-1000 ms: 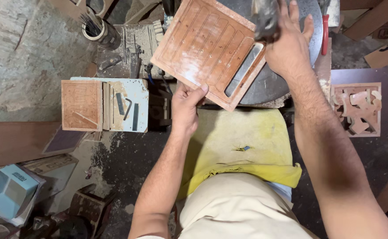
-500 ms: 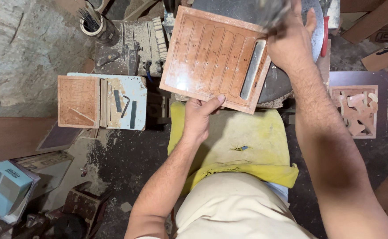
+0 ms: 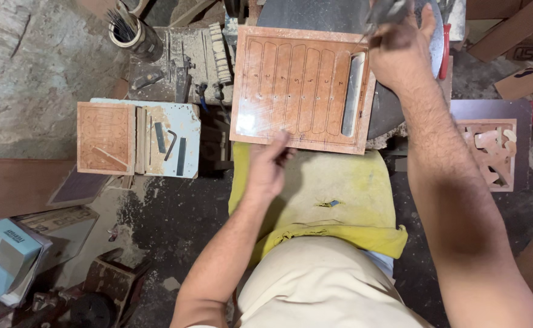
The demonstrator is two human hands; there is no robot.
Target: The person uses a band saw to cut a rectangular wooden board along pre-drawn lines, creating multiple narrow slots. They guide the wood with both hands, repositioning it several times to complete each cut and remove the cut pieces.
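Note:
A reddish-brown wooden board (image 3: 297, 85) with pencilled lengthwise lines and one long cut slot near its right side lies flat on a dark round machine table (image 3: 394, 115). My left hand (image 3: 269, 167) is at the board's near edge, thumb on top of it and fingers curled below. My right hand (image 3: 400, 54) is raised over the board's far right corner, closed around a dark metal part (image 3: 388, 9) that is blurred. A yellow cloth (image 3: 333, 194) covers my lap under the board.
To the left, a low stand (image 3: 169, 143) carries a smaller carved board (image 3: 105, 138), a hex key and metal strips. A fretwork cut-out panel (image 3: 491, 152) lies at right. A can of rods (image 3: 130, 30) stands far left, a light blue box (image 3: 5, 255) near left.
The board has turned from a tilted position to lie square in front of me. My left hand has shifted along its near edge; my right hand stayed at the far right corner.

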